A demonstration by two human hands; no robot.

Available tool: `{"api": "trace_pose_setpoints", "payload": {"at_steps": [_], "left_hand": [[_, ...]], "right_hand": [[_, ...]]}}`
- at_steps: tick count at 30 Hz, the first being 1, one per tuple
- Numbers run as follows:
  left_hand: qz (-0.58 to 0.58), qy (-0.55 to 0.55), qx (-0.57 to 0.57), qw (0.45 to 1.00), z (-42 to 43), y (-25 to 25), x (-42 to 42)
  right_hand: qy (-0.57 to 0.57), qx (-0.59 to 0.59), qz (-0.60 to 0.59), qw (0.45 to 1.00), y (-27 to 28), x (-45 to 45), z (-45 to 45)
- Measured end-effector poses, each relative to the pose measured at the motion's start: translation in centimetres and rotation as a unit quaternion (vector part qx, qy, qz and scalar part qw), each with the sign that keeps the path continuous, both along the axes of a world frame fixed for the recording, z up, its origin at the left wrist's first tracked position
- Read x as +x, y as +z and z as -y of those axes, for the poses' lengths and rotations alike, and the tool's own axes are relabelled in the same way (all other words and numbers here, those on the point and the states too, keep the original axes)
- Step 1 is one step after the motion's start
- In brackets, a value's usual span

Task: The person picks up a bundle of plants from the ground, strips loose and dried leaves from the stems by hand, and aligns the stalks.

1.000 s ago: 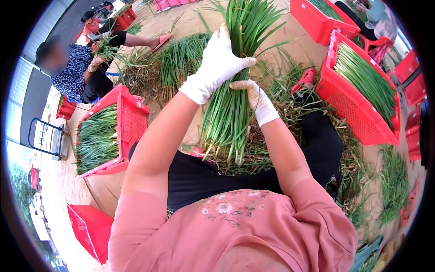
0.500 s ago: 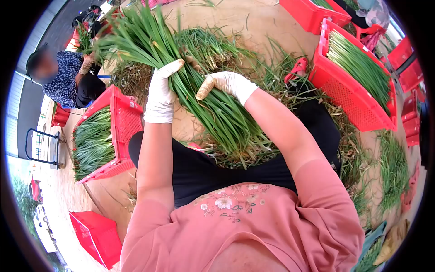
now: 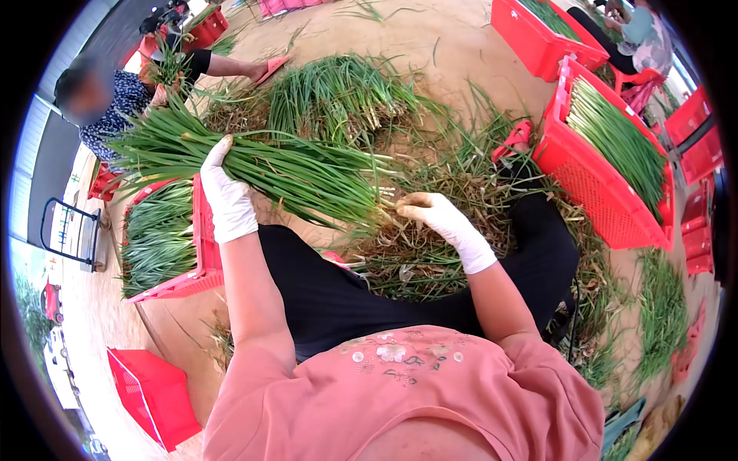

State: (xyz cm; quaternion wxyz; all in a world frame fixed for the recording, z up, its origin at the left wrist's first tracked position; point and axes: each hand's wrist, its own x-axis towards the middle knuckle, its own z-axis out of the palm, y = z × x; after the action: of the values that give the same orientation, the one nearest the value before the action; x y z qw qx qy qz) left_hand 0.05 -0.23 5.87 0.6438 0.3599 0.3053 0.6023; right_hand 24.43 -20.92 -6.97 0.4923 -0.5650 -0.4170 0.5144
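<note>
My left hand (image 3: pixel 229 201), in a white glove, grips a thick bunch of garlic chives (image 3: pixel 288 170) by its middle, thumb over the top. The leaves point left and the pale root ends point right, over my lap. My right hand (image 3: pixel 446 223), gloved with stained fingertips, is closed in a pinch just off those root ends. Whatever lies between its fingertips is too small to make out. Below the right hand lies a heap of dry trimmed leaves (image 3: pixel 430 261). Beyond the held bunch rests a pile of untrimmed chives (image 3: pixel 338 100).
A red crate (image 3: pixel 207 246) of chives stands at my left, and another red crate (image 3: pixel 607 200) with neatly laid chives at my right. A red bin (image 3: pixel 154 396) sits lower left. A co-worker (image 3: pixel 115 107) sits at the upper left, near a hand cart (image 3: pixel 73 234).
The bunch has swung from steep to nearly level, moving left and down with my left hand. My right hand has left its middle and moved right, to the root ends.
</note>
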Motion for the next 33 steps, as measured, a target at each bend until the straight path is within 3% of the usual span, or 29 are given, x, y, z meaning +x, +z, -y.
{"api": "trace_pose_setpoints", "payload": {"at_steps": [2, 4, 6, 8, 10, 11, 12, 14, 17, 18, 20, 22, 24, 28, 29, 32, 33], "left_hand": [[0.011, -0.012, 0.005, 1.0, 0.3, -0.5, -0.4], [0.01, 0.013, 0.007, 1.0, 0.6, -1.0, -0.4], [0.002, 0.026, 0.015, 1.0, 0.9, -1.3, -0.3], [0.007, 0.032, 0.008, 0.999, 1.2, -1.3, -0.5], [0.01, 0.036, -0.001, 0.999, 1.6, -1.2, -0.4], [0.021, 0.053, -0.001, 0.998, 1.9, -1.1, -0.3], [0.031, 0.07, -0.001, 0.997, 2.1, -0.8, -0.1], [0.041, 0.074, -0.017, 0.996, 2.2, -0.3, -0.7], [0.036, 0.085, -0.011, 0.996, 1.6, -0.6, -1.6], [0.031, 0.103, -0.004, 0.994, 1.8, -0.5, -1.6], [0.03, 0.118, 0.004, 0.993, 2.0, -0.5, -1.2], [0.048, 0.112, -0.006, 0.992, 2.2, -0.4, -0.8], [0.041, 0.114, 0.006, 0.993, 2.7, -0.5, -0.3], [0.029, 0.113, 0.034, 0.993, 2.1, -1.4, 0.1], [0.027, 0.111, 0.037, 0.993, 1.9, -1.3, 0.2], [0.069, 0.086, -0.002, 0.994, 2.3, -0.5, -0.2], [0.073, 0.098, -0.016, 0.992, 1.7, -0.8, -0.7]], "right_hand": [[0.0, -0.095, 0.029, 0.995, -0.9, -1.5, -1.5], [-0.029, -0.122, -0.057, 0.991, 0.2, -3.1, -2.5], [-0.043, -0.052, -0.198, 0.978, -1.9, -4.2, -3.4], [-0.069, -0.045, -0.215, 0.973, -3.6, -4.4, -3.7], [-0.127, -0.048, -0.005, 0.991, -4.7, -4.0, -3.5], [-0.097, -0.042, 0.318, 0.942, -5.0, -3.4, -3.3], [-0.162, -0.024, 0.407, 0.898, -4.4, -3.4, -2.1], [-0.178, -0.12, 0.458, 0.862, -7.8, -0.5, -0.8], [-0.223, -0.327, 0.422, 0.816, -10.7, 6.2, 1.7], [-0.259, -0.329, 0.508, 0.753, -9.7, 6.2, 2.2], [-0.318, -0.217, 0.601, 0.701, -6.5, 4.2, 2.4], [-0.228, -0.1, 0.328, 0.911, -3.4, 2.4, 0.9], [-0.071, -0.17, 0.017, 0.983, 0.6, -1.1, -0.6], [-0.128, -0.032, -0.117, 0.984, 0.1, -5.9, -3.8], [-0.112, -0.019, -0.099, 0.989, -0.4, -6.2, -4.0], [0.094, -0.037, 0.026, 0.994, 0.2, -5.1, -2.0], [0.096, -0.044, 0.109, 0.988, -0.7, -4.5, -1.3]]}}
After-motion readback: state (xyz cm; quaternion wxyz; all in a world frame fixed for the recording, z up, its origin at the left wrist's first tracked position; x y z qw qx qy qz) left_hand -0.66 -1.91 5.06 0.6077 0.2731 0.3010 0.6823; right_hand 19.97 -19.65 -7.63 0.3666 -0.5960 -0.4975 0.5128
